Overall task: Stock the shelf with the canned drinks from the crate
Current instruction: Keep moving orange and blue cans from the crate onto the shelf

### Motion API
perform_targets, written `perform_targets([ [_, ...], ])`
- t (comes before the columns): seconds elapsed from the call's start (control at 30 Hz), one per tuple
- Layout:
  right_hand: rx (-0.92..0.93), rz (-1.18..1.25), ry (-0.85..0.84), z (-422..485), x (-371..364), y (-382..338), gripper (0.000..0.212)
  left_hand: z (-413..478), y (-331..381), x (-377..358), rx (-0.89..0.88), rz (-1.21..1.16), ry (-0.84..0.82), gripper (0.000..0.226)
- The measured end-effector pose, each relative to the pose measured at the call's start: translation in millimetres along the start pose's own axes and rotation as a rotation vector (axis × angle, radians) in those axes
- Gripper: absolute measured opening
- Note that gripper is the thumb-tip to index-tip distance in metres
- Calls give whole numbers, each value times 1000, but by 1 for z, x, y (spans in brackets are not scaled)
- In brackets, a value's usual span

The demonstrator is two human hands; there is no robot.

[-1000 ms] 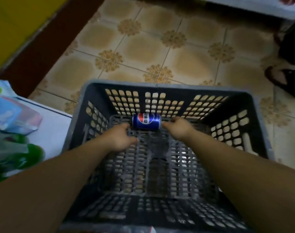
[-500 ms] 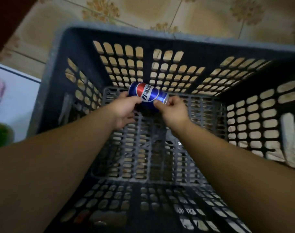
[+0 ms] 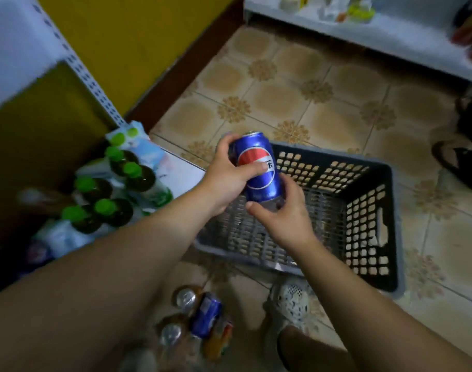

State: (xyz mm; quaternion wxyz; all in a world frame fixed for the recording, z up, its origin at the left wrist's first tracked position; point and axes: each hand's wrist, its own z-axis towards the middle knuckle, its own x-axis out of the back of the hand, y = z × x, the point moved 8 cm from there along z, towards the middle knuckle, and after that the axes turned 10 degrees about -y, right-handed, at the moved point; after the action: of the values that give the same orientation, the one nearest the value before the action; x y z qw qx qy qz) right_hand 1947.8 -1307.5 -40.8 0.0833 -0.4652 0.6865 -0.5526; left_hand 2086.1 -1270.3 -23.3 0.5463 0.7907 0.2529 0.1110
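A blue cola can (image 3: 259, 167) with a red, white and blue logo is upright in the air above the left rim of the dark grey slatted crate (image 3: 363, 210). My left hand (image 3: 227, 175) grips the can's upper side, thumb across the logo. My right hand (image 3: 283, 216) holds the can's bottom end with curled fingers. The crate stands on the tiled floor and its visible bottom holds no cans. The white shelf (image 3: 184, 175) lies to the left, low down, with green-capped bottles (image 3: 116, 189) on it.
Several loose cans (image 3: 200, 318) lie on the floor near my foot in a pale shoe (image 3: 291, 304). A white perforated upright (image 3: 87, 73) and a yellow wall are at upper left. Another white shelf (image 3: 363, 30) runs across the top right. A dark sandal (image 3: 455, 159) is at right.
Both hands have lifted the can out of the crate's bottom and turned it upright above the left rim. The view has pulled back, showing shelf and floor.
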Motion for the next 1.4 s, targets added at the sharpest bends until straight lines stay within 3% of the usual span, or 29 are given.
perform_targets([
  [0.23,252,-153,-227,-127,-24,-154,99,-186,145,57,-240,250,64,71],
  [0.4,533,-179,-375,-233,-74,-255,70,-340,202,104,-391,295,237,70],
  [0.53,722,-227,-470,-312,-138,-319,66,-466,227,156,-496,305,433,69],
  [0.8,933,-425,-825,-452,-295,-378,95,-688,196,258,-505,227,836,78],
  [1.07,1107,-634,-991,-547,-410,-399,78,-811,134,320,-408,201,1129,91],
  [1.17,1153,-830,-981,-555,-443,-400,90,-834,114,341,-358,180,1198,89],
  [1.27,1260,-1094,-858,-548,-465,-401,88,-855,95,363,-323,136,1259,69],
  [1.4,1303,-1313,-778,-536,-488,-399,87,-874,87,392,-323,112,1305,78],
])
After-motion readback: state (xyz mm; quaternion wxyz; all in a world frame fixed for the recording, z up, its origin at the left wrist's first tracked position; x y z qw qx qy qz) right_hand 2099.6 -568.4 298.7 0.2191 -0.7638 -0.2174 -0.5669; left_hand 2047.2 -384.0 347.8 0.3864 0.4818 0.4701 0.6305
